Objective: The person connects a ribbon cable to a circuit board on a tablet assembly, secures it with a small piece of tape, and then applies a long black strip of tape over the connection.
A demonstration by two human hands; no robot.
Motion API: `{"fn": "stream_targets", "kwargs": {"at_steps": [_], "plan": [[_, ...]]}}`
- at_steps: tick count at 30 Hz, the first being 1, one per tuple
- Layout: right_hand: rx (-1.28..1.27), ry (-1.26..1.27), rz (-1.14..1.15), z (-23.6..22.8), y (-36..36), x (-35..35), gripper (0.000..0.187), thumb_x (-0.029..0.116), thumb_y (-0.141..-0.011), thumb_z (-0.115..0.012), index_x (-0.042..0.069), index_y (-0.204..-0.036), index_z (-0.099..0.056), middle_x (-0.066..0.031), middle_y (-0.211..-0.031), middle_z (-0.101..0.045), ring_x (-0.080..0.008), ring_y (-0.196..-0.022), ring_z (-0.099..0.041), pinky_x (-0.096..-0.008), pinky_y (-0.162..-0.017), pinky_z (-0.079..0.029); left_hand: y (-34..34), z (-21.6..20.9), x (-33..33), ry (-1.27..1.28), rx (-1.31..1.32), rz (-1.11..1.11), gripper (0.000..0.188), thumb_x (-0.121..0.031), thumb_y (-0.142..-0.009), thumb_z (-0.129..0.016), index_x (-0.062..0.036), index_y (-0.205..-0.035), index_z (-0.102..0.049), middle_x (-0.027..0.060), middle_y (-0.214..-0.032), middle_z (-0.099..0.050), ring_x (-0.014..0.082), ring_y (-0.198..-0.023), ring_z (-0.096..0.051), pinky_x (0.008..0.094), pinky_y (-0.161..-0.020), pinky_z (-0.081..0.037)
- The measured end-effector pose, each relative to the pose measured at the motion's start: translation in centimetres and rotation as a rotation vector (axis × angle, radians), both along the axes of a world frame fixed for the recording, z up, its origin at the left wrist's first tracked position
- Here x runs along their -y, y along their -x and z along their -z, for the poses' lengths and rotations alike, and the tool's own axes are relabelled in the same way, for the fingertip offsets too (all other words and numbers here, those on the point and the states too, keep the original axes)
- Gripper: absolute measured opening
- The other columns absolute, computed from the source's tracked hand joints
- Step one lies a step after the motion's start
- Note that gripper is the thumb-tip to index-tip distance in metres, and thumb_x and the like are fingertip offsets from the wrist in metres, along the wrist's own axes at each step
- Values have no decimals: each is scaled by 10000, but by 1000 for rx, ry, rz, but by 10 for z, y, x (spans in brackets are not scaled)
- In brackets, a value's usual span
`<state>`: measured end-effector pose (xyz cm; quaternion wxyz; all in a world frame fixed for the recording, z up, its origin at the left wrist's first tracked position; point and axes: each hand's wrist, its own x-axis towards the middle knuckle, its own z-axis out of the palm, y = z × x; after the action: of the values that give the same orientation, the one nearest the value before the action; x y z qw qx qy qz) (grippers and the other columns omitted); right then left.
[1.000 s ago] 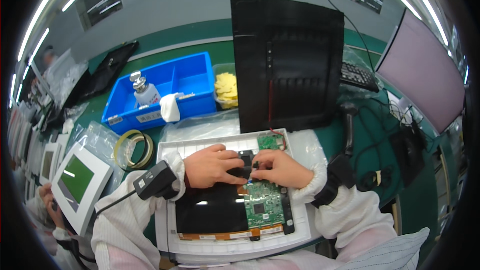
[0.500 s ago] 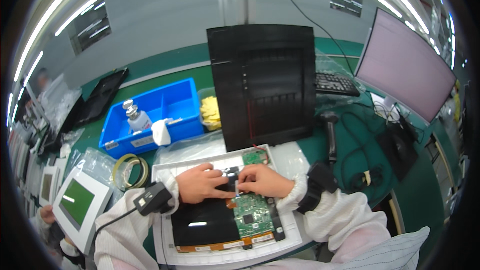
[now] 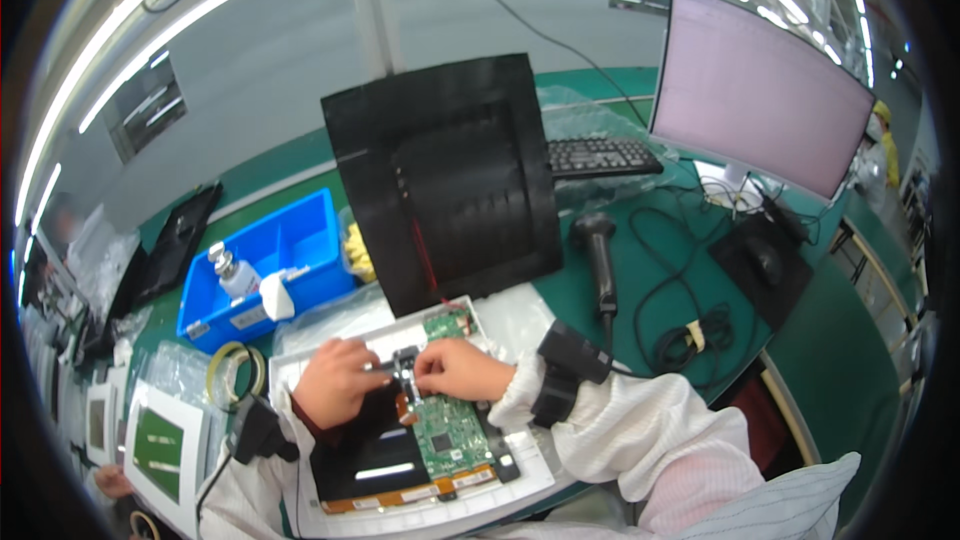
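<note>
Before me lies a white panel frame (image 3: pixel 545 470) holding a dark glossy display panel (image 3: pixel 350 455). A green circuit board (image 3: pixel 452 440) lies along its right side, with orange flex strips near the lower edge. My right hand (image 3: pixel 465 370) pinches a pale, narrow strip, which looks like a flat cable (image 3: pixel 408 382), at the board's upper left. My left hand (image 3: pixel 338 380) is curled just left of it, its fingertips closed by a small dark part (image 3: pixel 404 358); what they hold is hidden. Both wrists wear black strapped devices.
Behind the frame stands a large black panel (image 3: pixel 450 190) with thin red wires. A blue bin (image 3: pixel 318 240) with a pump bottle (image 3: pixel 235 275) and a tape roll (image 3: pixel 236 375) are left. Right are a handheld scanner (image 3: pixel 600 265), keyboard (image 3: pixel 600 157), monitor (image 3: pixel 765 90) and mouse (image 3: pixel 765 262). Another person's hand (image 3: pixel 112 481) shows far left.
The whole view has swung to the right, so the bench appears further left. My left hand's outstretched fingers have curled in. The right hand stays pinched at the board's upper left.
</note>
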<state>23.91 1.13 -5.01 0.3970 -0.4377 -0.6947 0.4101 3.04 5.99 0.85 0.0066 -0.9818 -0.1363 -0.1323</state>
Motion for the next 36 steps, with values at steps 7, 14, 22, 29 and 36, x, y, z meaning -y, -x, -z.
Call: {"fn": "stream_targets", "kwargs": {"at_steps": [7,14,22,29,36], "plan": [[-28,135,34,-1,-4,-1,84,56,-793,-590,-15,-834,-603,-49,-697,-611,-95,-611,-587,-214,-503,-457,-22,14,22,423,362,-391,84,-41,-709,-580,-17,-778,-623,134,-752,-571,301,-742,-551,362,-683,-447],[-40,64,122,-4,2,2,101,39,-732,-585,-27,-796,-627,-153,-689,-624,-238,-642,-622,-309,-591,-482,-23,44,26,576,408,-500,98,-109,-715,-648,-16,-745,-636,74,-651,-576,153,-547,-518,256,-518,-411],[-70,60,107,-6,4,8,113,28,-793,-576,-40,-880,-600,-89,-704,-627,-116,-608,-605,-233,-546,-465,-35,40,27,563,461,-474,108,-132,-693,-665,-29,-716,-643,103,-647,-588,246,-613,-550,334,-577,-431],[-46,7,176,-13,6,13,152,31,-791,-613,-38,-926,-598,-68,-779,-634,-101,-658,-613,-212,-583,-489,-34,46,26,567,560,-447,106,-150,-705,-658,-59,-759,-648,100,-685,-596,264,-672,-557,349,-614,-436],[88,-123,214,-10,6,15,141,35,-788,-629,-27,-915,-631,-88,-809,-640,-113,-643,-624,-205,-565,-489,-33,44,31,507,613,-438,92,-72,-694,-665,-28,-771,-641,104,-697,-612,245,-656,-578,320,-592,-453]]}}
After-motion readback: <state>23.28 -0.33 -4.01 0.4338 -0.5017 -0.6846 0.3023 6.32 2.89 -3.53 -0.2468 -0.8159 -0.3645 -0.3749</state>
